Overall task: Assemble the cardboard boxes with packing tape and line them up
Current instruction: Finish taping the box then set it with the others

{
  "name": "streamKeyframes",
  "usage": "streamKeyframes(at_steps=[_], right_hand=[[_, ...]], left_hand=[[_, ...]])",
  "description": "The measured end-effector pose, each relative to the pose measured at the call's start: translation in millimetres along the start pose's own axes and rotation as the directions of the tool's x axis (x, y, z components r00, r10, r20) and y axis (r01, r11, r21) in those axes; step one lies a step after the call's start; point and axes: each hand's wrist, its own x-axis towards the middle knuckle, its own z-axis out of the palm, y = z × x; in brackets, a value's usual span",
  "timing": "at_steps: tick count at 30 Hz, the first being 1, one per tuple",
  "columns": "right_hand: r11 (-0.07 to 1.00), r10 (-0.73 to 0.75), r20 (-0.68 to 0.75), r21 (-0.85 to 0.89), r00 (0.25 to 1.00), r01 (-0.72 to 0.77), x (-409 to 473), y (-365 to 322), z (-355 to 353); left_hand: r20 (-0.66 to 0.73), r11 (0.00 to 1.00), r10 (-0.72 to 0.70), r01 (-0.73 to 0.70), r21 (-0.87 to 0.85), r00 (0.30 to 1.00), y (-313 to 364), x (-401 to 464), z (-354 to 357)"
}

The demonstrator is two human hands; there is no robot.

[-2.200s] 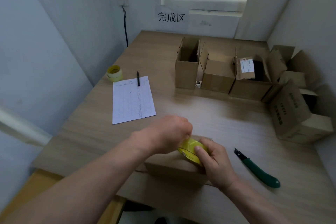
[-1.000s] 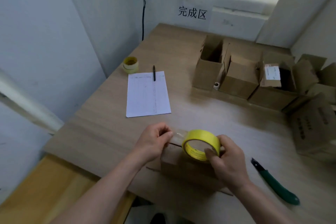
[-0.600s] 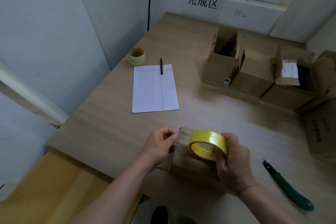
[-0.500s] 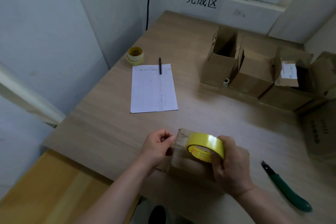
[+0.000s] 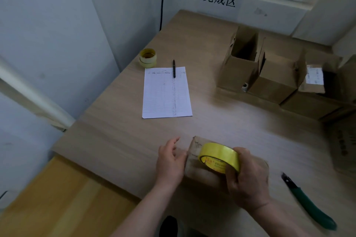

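Tape roll up on the small cardboard box at the near edge of the table, and the right hand has its fingers wrapped round that yellow roll, gripping it over the box top. Left hand sits against the box's left end, fingers loose and fairly straight, holding nothing.

Risk now, as I read it: with the left hand only resting there, a pull on the roll could drag the light box along or lay the strip crooked over the seam. The box also sits close to the table edge, so a shove could tip it off.

Counting: two yellow tape rolls, the second roll by the wall; one lined sheet with one pen across its top; one green-handled utility knife at right; at least three open boxes lined up at the back, more blurred at the right edge.
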Motion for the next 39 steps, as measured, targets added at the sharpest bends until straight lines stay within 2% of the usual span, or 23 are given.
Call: streamKeyframes(at_steps=[2,3,5,7,9,11,13,14,15,16,17,18,19,20,21,22,23,28,31,35,39], right_hand=[[1.0,0.0,-0.008,0.003,1.0,0.0,-0.1,-0.4,-0.9],[1.0,-0.002,-0.016,0.01,1.0,0.003,0.4,-0.5,-1.7],[1.0,-0.017,-0.023,0.02,1.0,0.018,1.7,-1.7,-2.9],[0.999,-0.022,-0.011,0.031,1.0,0.022,2.7,-2.9,-3.6],[0.996,0.03,0.034,0.084,0.999,-0.032,3.7,1.9,-4.8],[0.966,0.143,0.167,0.189,0.975,-0.174,6.7,9.0,-9.5],[0.836,0.215,0.377,0.405,0.901,-0.37,14.8,13.2,-23.0],[0.7,0.205,0.46,0.549,0.864,-0.458,18.3,16.9,-31.4],[0.555,0.182,0.516,0.649,0.837,-0.521,21.7,22.1,-40.5],[0.476,0.173,0.528,0.694,0.832,-0.54,24.2,27.3,-51.0],[0.457,0.183,0.517,0.709,0.836,-0.538,25.3,31.9,-63.7],[0.52,0.22,0.487,0.675,0.846,-0.523,25.9,38.7,-76.2],[0.678,0.247,0.451,0.552,0.858,-0.485,24.8,46.8,-87.6],[0.849,0.252,0.437,0.328,0.863,-0.414,22.6,53.7,-97.5],[0.943,0.258,0.431,0.084,0.864,-0.323,18.9,58.9,-105.2],[0.962,0.271,0.425,-0.094,0.864,-0.255,14.1,59.5,-111.1],[0.955,0.287,0.42,-0.193,0.861,-0.224,9.8,56.4,-114.7],[0.889,0.358,0.375,-0.415,0.855,-0.191,1.0,48.5,-113.9],[0.872,0.405,0.42,-0.445,0.812,-0.204,-5.9,53.2,-110.2],[0.862,0.43,0.436,-0.459,0.791,-0.216,-13.5,66.3,-94.4],[0.891,0.447,0.46,-0.309,0.767,-0.334,-22.9,84.1,-83.7]], left_hand=[[0.018,0.99,0.011,-0.008,-0.142,1.0,8.5,3.0,4.1],[0.088,0.979,0.016,0.002,-0.206,0.996,14.4,2.9,8.4],[0.22,0.969,0.04,0.017,-0.248,0.975,20.6,-0.5,17.6],[0.252,0.964,0.037,0.032,-0.265,0.967,16.7,-2.6,23.5],[0.253,0.955,0.008,0.068,-0.29,0.968,12.6,-1.0,25.1],[0.25,0.948,0.006,0.074,-0.308,0.968,18.6,-2.8,22.4],[0.252,0.956,0.012,0.063,-0.287,0.968,22.7,-4.3,21.6],[0.241,0.963,0.017,0.049,-0.265,0.97,23.1,-4.7,22.2],[0.223,0.971,0.021,0.033,-0.238,0.975,23.1,-5.3,23.2],[0.21,0.975,0.026,0.022,-0.22,0.977,22.6,-5.9,23.9],[0.202,0.978,0.025,0.018,-0.209,0.979,23.1,-6.1,24.1],[0.195,0.98,0.035,0.005,-0.201,0.98,24.0,-6.2,24.1],[0.189,0.981,0.036,0.001,-0.195,0.981,25.0,-7.0,24.0],[0.186,0.982,0.036,-0.001,-0.188,0.982,25.2,-7.9,24.1],[0.18,0.984,0.034,-0.001,-0.178,0.983,25.3,-8.3,24.8],[0.176,0.985,0.038,-0.008,-0.17,0.984,25.5,-8.6,25.6],[0.173,0.987,0.039,-0.01,-0.163,0.984,26.3,-9.3,26.2],[0.174,0.994,0.043,-0.025,-0.105,0.984,30.6,-12.5,24.4],[0.158,0.995,0.05,-0.036,-0.088,0.986,33.1,-13.7,25.5],[0.161,0.996,0.053,-0.04,-0.08,0.986,35.5,-15.6,25.4],[0.156,0.996,0.059,-0.048,-0.072,0.986,37.5,-16.2,26.1]])
